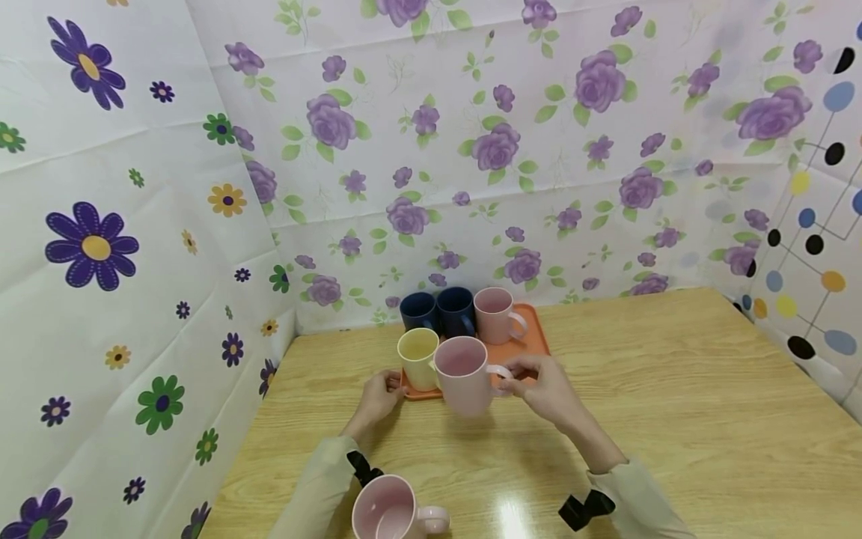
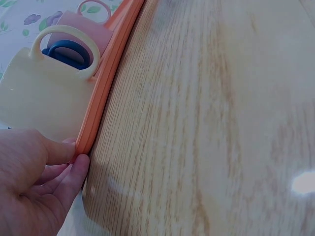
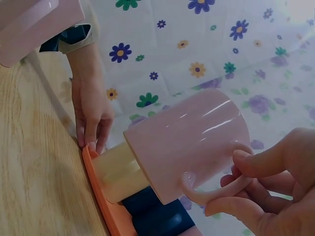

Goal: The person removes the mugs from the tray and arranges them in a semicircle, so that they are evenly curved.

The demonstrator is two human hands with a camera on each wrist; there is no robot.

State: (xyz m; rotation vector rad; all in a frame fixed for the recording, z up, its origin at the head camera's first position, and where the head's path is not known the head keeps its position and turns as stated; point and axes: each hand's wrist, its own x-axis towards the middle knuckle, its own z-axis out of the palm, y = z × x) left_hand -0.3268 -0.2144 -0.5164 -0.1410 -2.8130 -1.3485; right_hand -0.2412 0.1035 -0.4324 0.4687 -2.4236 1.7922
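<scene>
My right hand (image 1: 544,388) pinches the handle of a pink mug (image 3: 192,142), which it holds up in front of an orange tray (image 1: 535,335). On the tray a pale yellow mug (image 1: 416,368) stands at the front left. Behind it are two navy mugs (image 1: 456,314) and another pink mug (image 1: 494,323) in the back row. The tray's front left corner is pinched between thumb and fingers of my left hand (image 2: 39,172). The raised mug overlaps part of the tray and the yellow mug's handle in the head view.
One more pink mug (image 1: 389,516) is near the bottom of the head view, close to my left forearm. The wooden table (image 1: 673,389) extends to both sides of the tray. A flowered cloth (image 1: 498,150) hangs right behind the tray, with patterned cloths at both sides.
</scene>
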